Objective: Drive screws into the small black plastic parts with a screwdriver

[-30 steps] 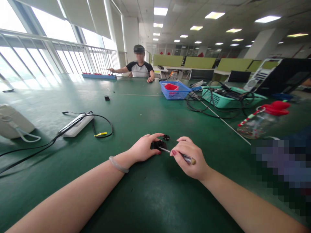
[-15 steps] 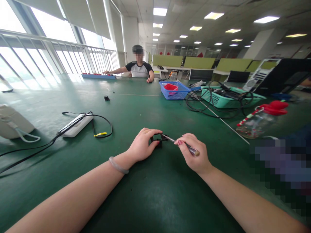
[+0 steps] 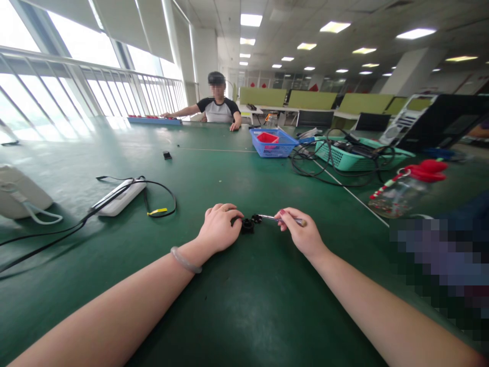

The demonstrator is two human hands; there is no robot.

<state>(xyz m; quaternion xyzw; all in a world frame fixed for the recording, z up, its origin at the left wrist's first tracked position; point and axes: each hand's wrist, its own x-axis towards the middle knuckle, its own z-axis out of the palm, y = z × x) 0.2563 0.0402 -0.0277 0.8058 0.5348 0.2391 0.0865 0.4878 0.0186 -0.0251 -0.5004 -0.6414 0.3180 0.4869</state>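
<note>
A small black part (image 3: 248, 226) with a round opening lies on the green table in front of me. My left hand (image 3: 220, 228) rests at its left side, fingers curled in and fingertips against its edge; the exact grip is partly hidden. A smaller black piece (image 3: 256, 218) sits just behind and right of that part. In my right hand (image 3: 301, 230) is a slim silver pen-like tool (image 3: 270, 217) with a tan end, pinched between thumb and fingers. Its thin tip points left and reaches the smaller piece.
A white power strip (image 3: 119, 196) with black cables lies left. Further off are a black bit (image 3: 167, 155), a blue basket (image 3: 273, 148), a green basket (image 3: 344, 159) with cables, and a red-lidded bottle (image 3: 405, 191). Another person (image 3: 217, 107) sits across the table.
My left fingers have drawn in from around the black part to its left side. My right hand has shifted slightly left, and the tool now lies flatter.
</note>
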